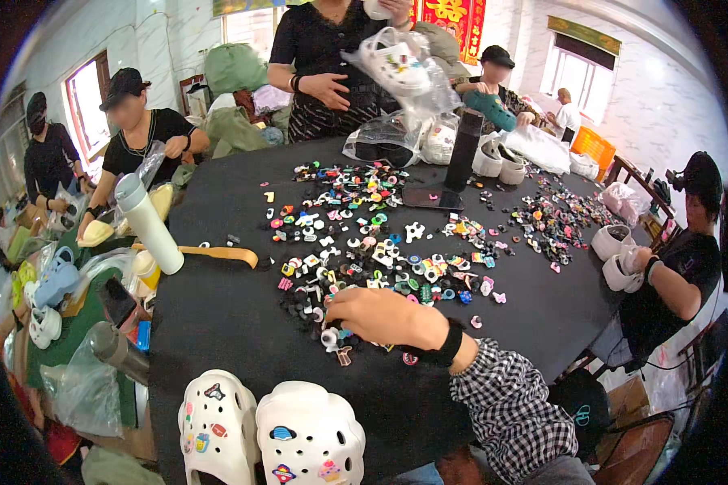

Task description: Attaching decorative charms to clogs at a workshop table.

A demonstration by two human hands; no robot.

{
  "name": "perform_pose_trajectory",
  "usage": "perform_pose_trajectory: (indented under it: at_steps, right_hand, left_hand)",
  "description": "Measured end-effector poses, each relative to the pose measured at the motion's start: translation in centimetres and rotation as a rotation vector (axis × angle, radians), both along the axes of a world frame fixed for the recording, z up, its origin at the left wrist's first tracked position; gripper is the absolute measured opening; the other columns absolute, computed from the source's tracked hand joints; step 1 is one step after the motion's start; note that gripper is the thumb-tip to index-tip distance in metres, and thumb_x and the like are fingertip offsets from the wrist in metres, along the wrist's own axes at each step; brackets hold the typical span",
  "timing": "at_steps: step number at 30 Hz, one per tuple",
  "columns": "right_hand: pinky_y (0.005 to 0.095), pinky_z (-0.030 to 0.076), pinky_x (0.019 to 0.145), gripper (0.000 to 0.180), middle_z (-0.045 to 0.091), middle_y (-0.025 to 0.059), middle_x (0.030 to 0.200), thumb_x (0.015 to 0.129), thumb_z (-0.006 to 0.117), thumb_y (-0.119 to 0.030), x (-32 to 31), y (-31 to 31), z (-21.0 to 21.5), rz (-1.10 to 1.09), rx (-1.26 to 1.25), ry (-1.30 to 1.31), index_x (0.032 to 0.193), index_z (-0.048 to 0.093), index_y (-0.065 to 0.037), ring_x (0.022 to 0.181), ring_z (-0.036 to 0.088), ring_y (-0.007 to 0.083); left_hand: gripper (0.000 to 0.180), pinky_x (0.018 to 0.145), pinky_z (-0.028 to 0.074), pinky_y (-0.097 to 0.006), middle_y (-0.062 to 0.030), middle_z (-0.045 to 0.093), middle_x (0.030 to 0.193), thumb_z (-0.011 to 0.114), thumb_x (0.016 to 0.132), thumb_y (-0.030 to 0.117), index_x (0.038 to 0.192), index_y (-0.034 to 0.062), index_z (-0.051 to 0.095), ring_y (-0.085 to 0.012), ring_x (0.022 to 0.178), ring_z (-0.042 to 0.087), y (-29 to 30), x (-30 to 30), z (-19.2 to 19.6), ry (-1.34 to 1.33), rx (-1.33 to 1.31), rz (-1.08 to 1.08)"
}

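My right hand (392, 315), in a checked sleeve with a black wristband, reaches in from the lower right over the near edge of a pile of small colourful shoe charms (380, 267). Its fingers are bent downward and drawn together; what is between them, if anything, is hidden. A white and grey charm (329, 339) lies just below the fingertips. Close to me on the black table stand two white clogs, the left clog (217, 428) and the right clog (310, 436), both with several charms fixed in their holes. My left hand is not in view.
A pale green bottle (148, 224) and a wooden stick (218, 253) lie left. A black bottle (464, 149) and dark phone (433, 199) are farther back. Several people work around the black table (218, 323), one holding a bagged white clog (396, 65). More charms (554, 214) lie right.
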State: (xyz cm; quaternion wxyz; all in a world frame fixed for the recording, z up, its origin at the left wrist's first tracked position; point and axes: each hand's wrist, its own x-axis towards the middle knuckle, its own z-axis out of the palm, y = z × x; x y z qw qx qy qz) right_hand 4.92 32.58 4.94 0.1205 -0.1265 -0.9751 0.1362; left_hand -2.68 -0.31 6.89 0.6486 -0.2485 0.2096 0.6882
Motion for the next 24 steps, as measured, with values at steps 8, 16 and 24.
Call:
perform_pose_trajectory:
  at_steps: [8,16,24]
  right_hand:
    - [0.0372,0.049,0.086,0.026,0.066,0.0171,0.102,0.084,0.056,-0.007,4.0,9.5,2.2,-0.454,-0.135,0.16,0.107,0.066,-0.002,0.097,0.063,0.0324]
    - [0.0408,0.047,0.089,0.03,0.063,0.0166,0.106,0.081,0.052,-0.001,1.8,10.3,-3.4,-0.285,-0.05,0.106,0.107,0.065,-0.004,0.103,0.059,0.0346]
    - [0.0276,0.054,0.068,0.019,0.067,0.0072,0.097,0.087,0.056,-0.009,5.0,9.8,2.2,-0.373,-0.569,0.239,0.101,0.067,-0.003,0.079,0.065,0.0137]
  left_hand:
    - [0.035,0.108,0.034,-0.038,-0.0175,0.053,0.129,0.044,0.096,0.011,0.124,-0.0096,0.048,-0.0275,0.121,0.047,-2.3,-1.4,-3.6,-0.265,0.286,0.046]
    - [0.035,0.107,0.034,-0.038,-0.0168,0.053,0.129,0.043,0.098,0.014,0.125,-0.0084,0.048,-0.0266,0.12,0.048,-2.2,-0.9,-1.4,0.052,0.336,0.033]
    - [0.035,0.106,0.035,-0.04,-0.0148,0.054,0.129,0.045,0.098,0.014,0.126,-0.0064,0.048,-0.0253,0.121,0.048,-1.1,-0.6,-0.3,0.077,0.464,0.048]
